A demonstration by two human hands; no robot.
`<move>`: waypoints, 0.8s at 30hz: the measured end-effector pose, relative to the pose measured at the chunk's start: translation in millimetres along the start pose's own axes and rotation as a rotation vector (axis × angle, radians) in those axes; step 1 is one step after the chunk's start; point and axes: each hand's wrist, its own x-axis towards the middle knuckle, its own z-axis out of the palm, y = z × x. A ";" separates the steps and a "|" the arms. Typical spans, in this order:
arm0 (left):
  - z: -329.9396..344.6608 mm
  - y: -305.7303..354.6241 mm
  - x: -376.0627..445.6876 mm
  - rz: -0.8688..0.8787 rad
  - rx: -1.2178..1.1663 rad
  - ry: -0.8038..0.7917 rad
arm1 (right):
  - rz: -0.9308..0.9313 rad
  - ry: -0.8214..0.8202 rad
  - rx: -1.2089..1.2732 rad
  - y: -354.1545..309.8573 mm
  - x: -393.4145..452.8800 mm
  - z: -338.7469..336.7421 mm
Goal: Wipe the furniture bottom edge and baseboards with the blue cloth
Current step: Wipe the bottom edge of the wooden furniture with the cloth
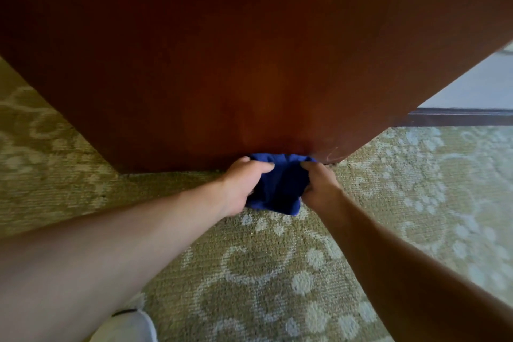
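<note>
The cabinet (249,50) filled the view, its bottom edge meeting the carpet (277,272). The main risk was the cloth (277,186), bunched thick, riding over that edge without reaching the seam, or snagging on carpet pile. The baseboard (455,116) lay well apart to the right, with the cabinet's corner between. Left hand (244,183) and right hand (319,189) each had fingers (261,168) clamped on the cloth against the edge.
</note>
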 end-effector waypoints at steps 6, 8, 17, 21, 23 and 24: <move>28.0 30.0 -28.5 0.260 -0.150 0.215 | -0.114 0.074 0.154 -65.7 -8.4 -11.1; 38.6 30.3 -33.6 0.301 -0.168 0.227 | -0.064 -0.012 0.173 -63.6 10.6 -14.7; 68.9 16.5 -8.5 0.111 0.035 0.151 | 0.097 -0.106 0.190 -9.8 28.5 -36.7; 73.8 22.9 -18.1 0.368 0.114 0.211 | -0.054 -0.045 0.325 -37.4 28.9 -52.1; 78.6 28.0 -26.5 0.491 0.116 0.169 | -0.113 0.041 0.361 -56.4 39.5 -56.4; 81.4 29.1 -27.9 0.506 0.113 0.158 | -0.123 0.036 0.371 -62.3 44.3 -56.6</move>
